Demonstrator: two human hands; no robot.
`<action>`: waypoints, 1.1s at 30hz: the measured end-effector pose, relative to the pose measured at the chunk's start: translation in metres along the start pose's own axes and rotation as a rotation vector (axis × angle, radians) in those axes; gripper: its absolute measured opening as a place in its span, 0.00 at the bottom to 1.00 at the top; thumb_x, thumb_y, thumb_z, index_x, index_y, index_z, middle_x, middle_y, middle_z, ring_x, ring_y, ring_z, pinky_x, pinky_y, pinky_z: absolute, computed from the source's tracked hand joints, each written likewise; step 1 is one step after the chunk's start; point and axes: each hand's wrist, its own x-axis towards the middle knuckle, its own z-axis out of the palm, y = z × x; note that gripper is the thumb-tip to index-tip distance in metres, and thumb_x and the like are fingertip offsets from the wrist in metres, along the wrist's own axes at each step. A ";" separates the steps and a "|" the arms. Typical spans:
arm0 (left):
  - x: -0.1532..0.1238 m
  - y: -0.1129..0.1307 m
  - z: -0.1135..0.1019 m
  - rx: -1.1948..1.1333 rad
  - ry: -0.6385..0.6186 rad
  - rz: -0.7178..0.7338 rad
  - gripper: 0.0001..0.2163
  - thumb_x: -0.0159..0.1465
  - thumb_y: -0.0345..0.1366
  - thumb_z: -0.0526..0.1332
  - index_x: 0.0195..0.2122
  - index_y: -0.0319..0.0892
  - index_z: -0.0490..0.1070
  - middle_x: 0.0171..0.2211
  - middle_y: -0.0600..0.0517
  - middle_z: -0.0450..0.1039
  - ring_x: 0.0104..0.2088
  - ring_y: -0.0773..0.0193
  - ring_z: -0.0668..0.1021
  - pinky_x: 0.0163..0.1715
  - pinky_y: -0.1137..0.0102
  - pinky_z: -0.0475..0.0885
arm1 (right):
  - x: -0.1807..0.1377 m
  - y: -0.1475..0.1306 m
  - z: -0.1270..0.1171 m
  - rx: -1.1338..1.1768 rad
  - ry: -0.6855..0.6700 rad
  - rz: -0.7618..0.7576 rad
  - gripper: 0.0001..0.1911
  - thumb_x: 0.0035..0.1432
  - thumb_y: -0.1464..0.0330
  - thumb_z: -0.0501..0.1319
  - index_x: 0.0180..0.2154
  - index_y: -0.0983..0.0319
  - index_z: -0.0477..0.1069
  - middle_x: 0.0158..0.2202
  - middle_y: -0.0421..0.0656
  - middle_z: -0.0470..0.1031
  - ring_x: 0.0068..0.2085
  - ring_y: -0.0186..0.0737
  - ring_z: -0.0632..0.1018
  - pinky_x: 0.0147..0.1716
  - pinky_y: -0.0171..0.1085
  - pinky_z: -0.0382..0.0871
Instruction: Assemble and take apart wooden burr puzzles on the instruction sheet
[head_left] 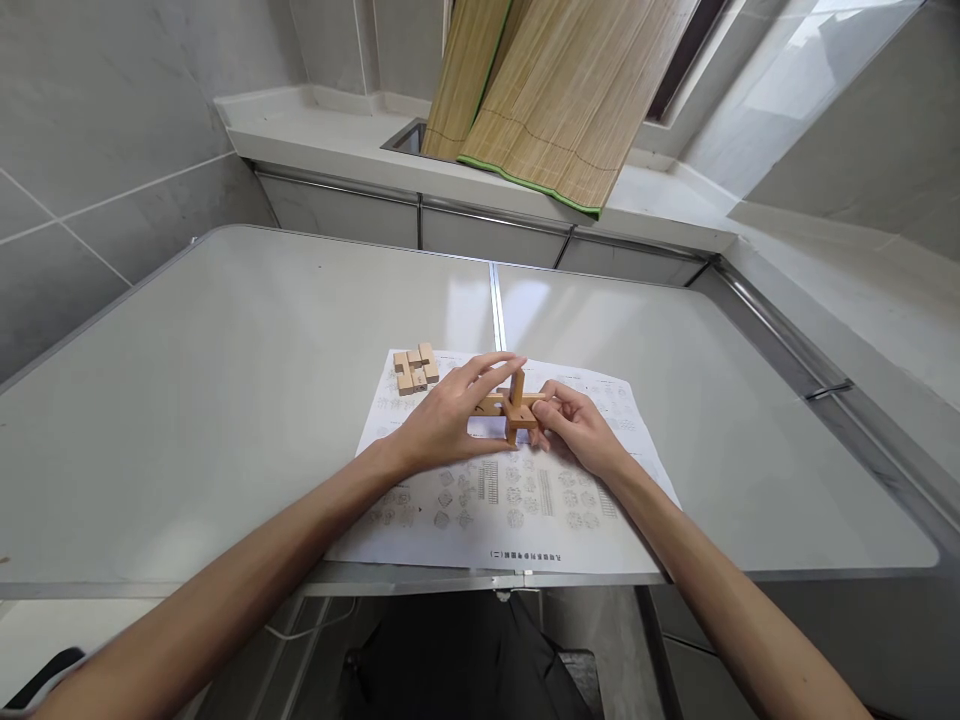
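Observation:
Between my two hands is a wooden interlocking puzzle (519, 412) made of crossing orange-brown bars, one of them standing upright. My left hand (455, 408) spans it from the left, fingertips at the top of the upright bar and thumb at the bottom. On the right side, my right hand (581, 425) pinches the end of a horizontal bar between thumb and fingers. Some of the right fingers are hidden behind the puzzle. A second, paler wooden block puzzle (415, 382) lies beyond my left hand, at the sheet's far left corner.
A printed instruction sheet (480, 540) with small diagrams lies under my hands. The white folding table (300, 330) has a metal seam down its middle. Behind it, a bamboo mat (555, 100) hangs over a pale counter (322, 140).

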 end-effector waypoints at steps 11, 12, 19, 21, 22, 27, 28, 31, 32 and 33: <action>-0.001 -0.002 0.000 -0.093 -0.050 -0.255 0.47 0.60 0.53 0.72 0.75 0.52 0.47 0.62 0.42 0.72 0.63 0.41 0.73 0.63 0.42 0.67 | 0.000 0.001 0.001 0.001 0.063 -0.037 0.20 0.67 0.52 0.66 0.32 0.57 0.63 0.26 0.37 0.79 0.22 0.34 0.71 0.26 0.36 0.68; -0.001 -0.001 0.000 -0.097 -0.056 -0.281 0.46 0.61 0.53 0.71 0.75 0.52 0.48 0.61 0.42 0.73 0.63 0.40 0.74 0.63 0.42 0.67 | 0.000 0.001 0.001 0.005 0.063 -0.040 0.20 0.68 0.52 0.66 0.32 0.57 0.63 0.25 0.37 0.79 0.22 0.34 0.71 0.26 0.36 0.69; -0.001 -0.003 0.000 -0.151 -0.059 -0.327 0.44 0.62 0.52 0.71 0.74 0.53 0.49 0.58 0.44 0.75 0.60 0.42 0.77 0.61 0.43 0.70 | 0.001 0.002 0.000 -0.004 0.045 -0.045 0.20 0.68 0.52 0.66 0.32 0.57 0.64 0.25 0.37 0.78 0.22 0.34 0.71 0.26 0.36 0.68; -0.001 -0.003 0.000 -0.174 -0.054 -0.328 0.44 0.61 0.51 0.71 0.73 0.53 0.50 0.58 0.44 0.75 0.60 0.43 0.77 0.61 0.45 0.71 | 0.001 0.002 0.000 0.001 0.035 -0.054 0.19 0.68 0.54 0.66 0.32 0.57 0.64 0.25 0.37 0.79 0.22 0.33 0.71 0.27 0.36 0.67; -0.001 -0.003 0.000 -0.185 -0.052 -0.328 0.44 0.61 0.51 0.71 0.73 0.53 0.50 0.58 0.44 0.75 0.60 0.43 0.77 0.61 0.45 0.71 | 0.001 0.001 0.000 0.000 0.032 -0.056 0.19 0.69 0.54 0.66 0.32 0.57 0.65 0.25 0.37 0.79 0.22 0.33 0.71 0.27 0.35 0.67; 0.000 0.000 -0.001 -0.243 -0.046 -0.343 0.43 0.61 0.50 0.72 0.73 0.52 0.51 0.58 0.43 0.74 0.59 0.44 0.77 0.60 0.46 0.72 | 0.000 0.000 0.001 -0.040 0.037 -0.054 0.19 0.69 0.54 0.65 0.32 0.57 0.65 0.25 0.37 0.79 0.22 0.33 0.71 0.27 0.35 0.67; 0.000 0.000 -0.001 -0.259 -0.046 -0.348 0.43 0.61 0.50 0.72 0.73 0.52 0.52 0.58 0.43 0.74 0.59 0.44 0.77 0.59 0.46 0.72 | 0.000 0.000 0.001 -0.047 0.040 -0.053 0.19 0.69 0.54 0.65 0.32 0.57 0.64 0.25 0.37 0.79 0.22 0.33 0.71 0.27 0.35 0.67; 0.001 0.001 -0.002 -0.301 -0.042 -0.351 0.42 0.61 0.49 0.72 0.73 0.52 0.52 0.59 0.43 0.73 0.60 0.44 0.76 0.60 0.47 0.72 | 0.000 0.000 0.001 -0.058 0.044 -0.055 0.19 0.69 0.54 0.65 0.32 0.57 0.64 0.25 0.37 0.79 0.22 0.33 0.71 0.26 0.35 0.67; 0.001 0.001 -0.002 -0.308 -0.039 -0.351 0.42 0.61 0.48 0.72 0.73 0.53 0.53 0.59 0.44 0.73 0.60 0.44 0.76 0.60 0.46 0.71 | 0.000 0.001 0.001 -0.061 0.043 -0.059 0.19 0.69 0.54 0.65 0.32 0.57 0.64 0.25 0.37 0.79 0.22 0.33 0.71 0.26 0.35 0.66; 0.001 0.001 -0.002 -0.311 -0.035 -0.348 0.42 0.61 0.48 0.72 0.72 0.53 0.53 0.59 0.44 0.73 0.60 0.44 0.76 0.61 0.46 0.71 | 0.001 0.001 0.001 -0.067 0.041 -0.064 0.19 0.69 0.54 0.65 0.32 0.57 0.63 0.25 0.37 0.79 0.22 0.33 0.71 0.26 0.35 0.66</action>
